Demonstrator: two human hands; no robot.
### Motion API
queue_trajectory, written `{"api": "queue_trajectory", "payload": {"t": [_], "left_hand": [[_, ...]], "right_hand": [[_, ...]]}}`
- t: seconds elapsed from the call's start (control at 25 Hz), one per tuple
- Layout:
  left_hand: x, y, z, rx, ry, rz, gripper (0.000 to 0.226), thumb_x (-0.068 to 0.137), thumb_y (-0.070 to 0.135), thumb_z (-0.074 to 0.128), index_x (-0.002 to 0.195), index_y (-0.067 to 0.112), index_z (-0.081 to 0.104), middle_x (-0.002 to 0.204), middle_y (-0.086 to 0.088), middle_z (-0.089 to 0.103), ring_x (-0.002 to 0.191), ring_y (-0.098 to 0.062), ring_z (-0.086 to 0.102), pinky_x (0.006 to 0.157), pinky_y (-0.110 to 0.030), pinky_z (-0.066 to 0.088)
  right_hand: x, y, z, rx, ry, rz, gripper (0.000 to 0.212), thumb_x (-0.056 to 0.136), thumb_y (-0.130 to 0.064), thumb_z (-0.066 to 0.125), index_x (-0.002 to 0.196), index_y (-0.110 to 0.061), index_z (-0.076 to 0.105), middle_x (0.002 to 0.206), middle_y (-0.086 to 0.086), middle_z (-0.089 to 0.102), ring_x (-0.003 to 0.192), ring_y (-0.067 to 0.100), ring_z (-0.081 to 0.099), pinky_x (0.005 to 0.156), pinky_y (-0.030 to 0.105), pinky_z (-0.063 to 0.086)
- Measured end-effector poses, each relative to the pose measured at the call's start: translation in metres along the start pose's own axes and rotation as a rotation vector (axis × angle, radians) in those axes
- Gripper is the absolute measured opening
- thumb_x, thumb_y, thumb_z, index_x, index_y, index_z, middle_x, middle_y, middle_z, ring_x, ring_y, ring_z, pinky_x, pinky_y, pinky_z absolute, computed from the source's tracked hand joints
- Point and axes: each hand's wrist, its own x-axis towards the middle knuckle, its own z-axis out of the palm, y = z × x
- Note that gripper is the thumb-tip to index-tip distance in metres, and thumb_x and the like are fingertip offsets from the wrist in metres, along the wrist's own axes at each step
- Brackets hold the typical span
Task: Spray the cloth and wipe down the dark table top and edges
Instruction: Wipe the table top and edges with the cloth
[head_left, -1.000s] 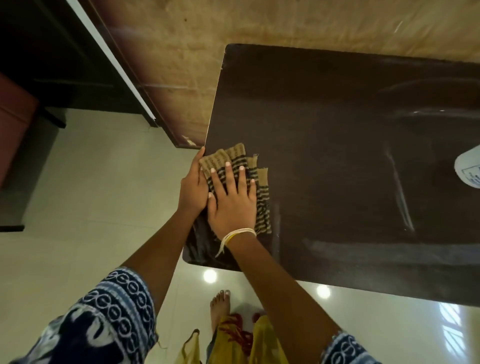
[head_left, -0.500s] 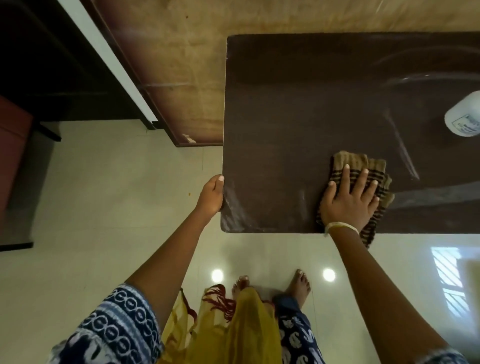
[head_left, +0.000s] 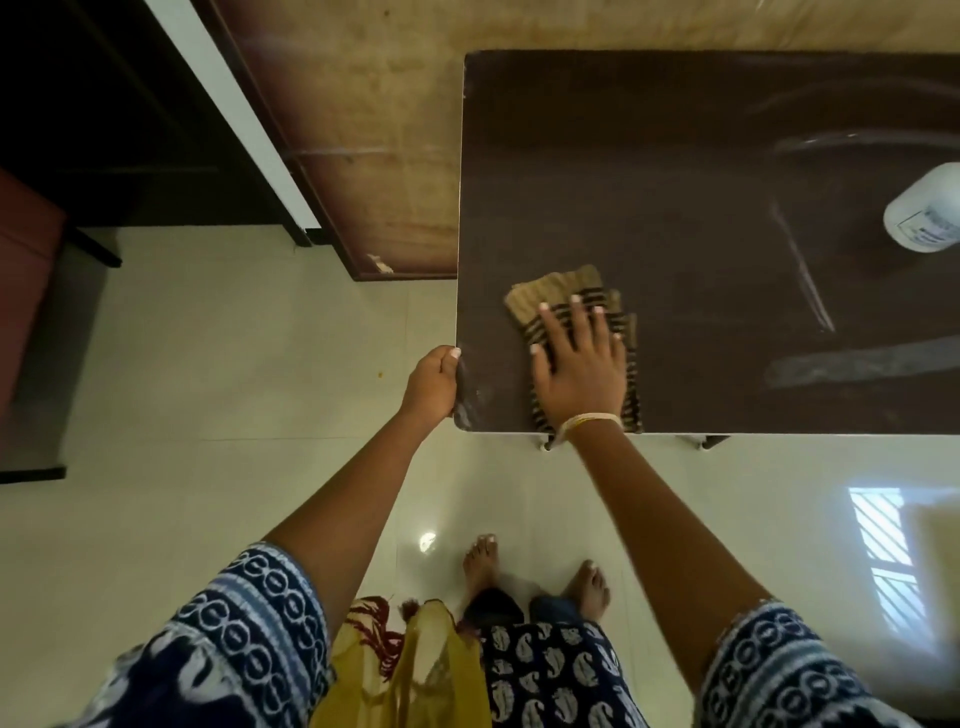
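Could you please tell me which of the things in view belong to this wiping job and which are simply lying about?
Part of the job:
- striped tan and dark cloth, pressed flat by the right hand
- dark brown table top, its corner held by the left hand
- white plastic bottle, probably the spray

Lying about:
- brown wooden board beside the table
- dark cabinet

Printed label on the white bottle (head_left: 930, 213) at the right edge of the table (head_left: 675, 156): dark lines of text there, too small and blurred to read. No other writing legible.
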Motion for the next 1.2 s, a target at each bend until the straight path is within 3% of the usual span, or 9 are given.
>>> {"api": "queue_trajectory", "payload": {"t": [0.16,0.28,0.4,0.52,0.64,0.72,1.0,1.08,1.2], "left_hand": [[-0.009,0.000,0.004,0.187,0.083,0.076,0.038,0.107,0.026,0.030,0.120,0.005,0.059,0.117,-0.015,0.065,0.108,-0.032,0.061,0.083,-0.028,0.046],[-0.012,0.006,0.008,0.462,0.191,0.208,0.034,0.104,0.027,0.037,0.126,0.008,0.053,0.121,-0.014,0.063,0.109,-0.033,0.062,0.087,-0.035,0.050],[-0.010,0.014,0.022,0.810,0.293,0.269,0.051,0.102,0.033,0.039,0.147,0.010,0.032,0.152,-0.016,0.037,0.140,-0.034,0.037,0.110,-0.047,0.035],[-0.009,0.029,0.048,0.983,0.236,0.413,0.062,0.102,0.038,0.033,0.156,0.015,0.011,0.164,-0.013,0.006,0.151,-0.032,0.006,0.117,-0.056,0.014],[-0.009,0.045,0.076,1.026,0.172,0.532,0.060,0.102,0.036,0.032,0.155,0.015,0.015,0.165,-0.010,0.004,0.152,-0.027,0.002,0.118,-0.058,0.009],[-0.008,0.055,0.094,1.013,0.171,0.533,0.060,0.101,0.036,0.033,0.155,0.016,0.016,0.165,-0.010,0.005,0.152,-0.026,0.002,0.118,-0.058,0.008],[-0.013,0.114,0.202,0.970,0.058,0.592,0.060,0.103,0.039,0.028,0.156,0.017,0.011,0.165,-0.006,0.002,0.152,-0.023,0.000,0.119,-0.057,0.007],[-0.015,0.123,0.233,0.945,0.056,0.566,0.061,0.103,0.041,0.026,0.156,0.017,0.010,0.165,-0.005,0.002,0.152,-0.022,0.000,0.118,-0.059,0.005],[-0.016,0.121,0.249,0.939,0.160,0.536,0.060,0.102,0.042,0.026,0.156,0.018,0.015,0.165,-0.003,0.009,0.152,-0.021,0.004,0.118,-0.060,0.007]], "right_hand": [[-0.008,0.126,-0.036,0.013,0.068,0.371,0.064,0.090,-0.057,0.024,0.150,-0.037,0.029,0.161,0.004,0.022,0.148,0.032,0.018,0.118,0.053,0.018],[-0.016,0.159,-0.048,0.028,0.049,0.534,0.064,0.092,-0.055,0.021,0.153,-0.035,0.022,0.163,0.006,0.014,0.149,0.033,0.011,0.119,0.054,0.012],[0.003,0.112,-0.037,0.066,0.090,0.651,0.063,0.094,-0.052,0.025,0.153,-0.031,0.023,0.163,0.010,0.012,0.148,0.039,0.009,0.117,0.058,0.010],[0.009,0.044,-0.018,0.019,0.041,0.332,0.062,0.093,-0.051,0.029,0.152,-0.032,0.025,0.162,0.010,0.016,0.148,0.039,0.012,0.116,0.057,0.012],[0.005,0.029,-0.013,-0.013,-0.056,-0.013,0.058,0.095,-0.052,0.030,0.151,-0.037,0.026,0.162,0.004,0.019,0.149,0.034,0.014,0.117,0.054,0.016],[0.017,0.070,-0.023,0.017,-0.035,-0.048,0.056,0.095,-0.053,0.031,0.149,-0.040,0.027,0.161,0.000,0.022,0.148,0.030,0.018,0.117,0.052,0.020],[0.024,0.313,-0.082,0.005,0.079,0.405,0.063,0.090,-0.057,0.023,0.151,-0.039,0.027,0.162,0.003,0.020,0.148,0.031,0.017,0.118,0.052,0.018],[0.020,0.338,-0.089,0.025,0.063,0.504,0.063,0.092,-0.057,0.021,0.152,-0.038,0.022,0.163,0.003,0.015,0.150,0.030,0.011,0.120,0.053,0.013],[0.030,0.300,-0.082,0.080,0.125,0.691,0.064,0.092,-0.052,0.022,0.153,-0.034,0.021,0.163,0.007,0.011,0.150,0.034,0.008,0.119,0.054,0.010]]}}
